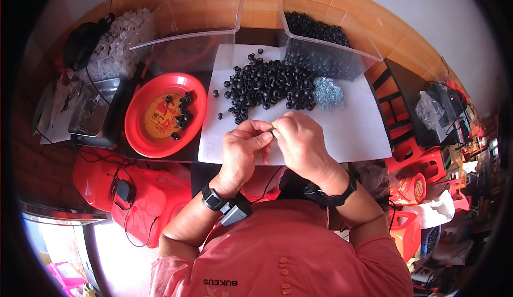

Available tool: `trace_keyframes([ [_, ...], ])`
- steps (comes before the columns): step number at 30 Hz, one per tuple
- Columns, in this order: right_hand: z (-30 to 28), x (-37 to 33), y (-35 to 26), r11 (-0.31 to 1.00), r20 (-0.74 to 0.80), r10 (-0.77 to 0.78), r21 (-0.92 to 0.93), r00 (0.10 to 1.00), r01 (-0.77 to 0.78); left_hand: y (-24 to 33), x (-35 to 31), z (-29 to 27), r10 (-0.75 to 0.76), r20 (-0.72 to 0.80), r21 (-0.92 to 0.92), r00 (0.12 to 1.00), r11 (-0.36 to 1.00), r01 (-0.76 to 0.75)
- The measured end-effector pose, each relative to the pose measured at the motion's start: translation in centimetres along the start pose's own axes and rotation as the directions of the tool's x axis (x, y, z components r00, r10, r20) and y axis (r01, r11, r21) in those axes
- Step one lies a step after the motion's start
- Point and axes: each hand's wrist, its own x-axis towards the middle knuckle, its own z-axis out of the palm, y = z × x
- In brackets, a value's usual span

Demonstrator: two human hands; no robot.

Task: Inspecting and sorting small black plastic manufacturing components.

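Observation:
My left hand [243, 148] and my right hand [299, 139] meet over the front part of a white mat [352, 136]. Pinched between the fingertips of both is a small dark part [273, 132], mostly covered by the fingers. Just beyond the hands lies a heap of small round black plastic parts [267, 86]. Touching its right side is a little pile of fine silvery metal pieces [328, 93], too small to make out singly. To the left, a red round plate [136, 136] holds several black parts [184, 112].
Behind the heap stand two clear plastic bins, the right bin [368, 59] part filled with black parts, the left bin [187, 43] see-through. A metal tray [91, 112] and a mound of clear plastic pieces [125, 35] are at far left. Red stools [141, 201] stand below the table.

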Motion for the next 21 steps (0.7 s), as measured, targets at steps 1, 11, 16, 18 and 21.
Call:
trace_keyframes([
  [1, -0.3, -0.1, 0.4, 0.996, 0.014, 0.013, 0.086, 1.000, -0.014, -0.1, 0.0, 0.1, 0.000, -0.006, -0.006, 1.000, 1.000, 0.000],
  [11, 0.1, -0.1, 0.3, 0.997, -0.006, 0.038, 0.071, 0.999, -0.037, -0.2, 0.1, -0.1, 0.024, 0.036, 0.026, 0.999, 0.999, -0.025],
  [16, 0.3, -0.5, 0.7, 0.985, -0.037, 0.062, 0.166, 0.997, -0.055, 0.0, 0.0, 0.1, 0.011, 0.015, 0.030, 1.000, 0.999, -0.012],
  [18, 0.4, -0.5, 0.5, 0.998, -0.055, 0.010, 0.057, 0.998, -0.007, -0.2, 0.1, 0.2, 0.019, 0.010, 0.021, 1.000, 1.000, -0.019],
  [21, 0.7, -0.4, -1.0, 0.990, -0.053, -0.042, -0.136, 0.998, 0.035, -0.2, -0.3, 0.3, 0.008, -0.030, 0.021, 1.000, 1.000, -0.008],
])
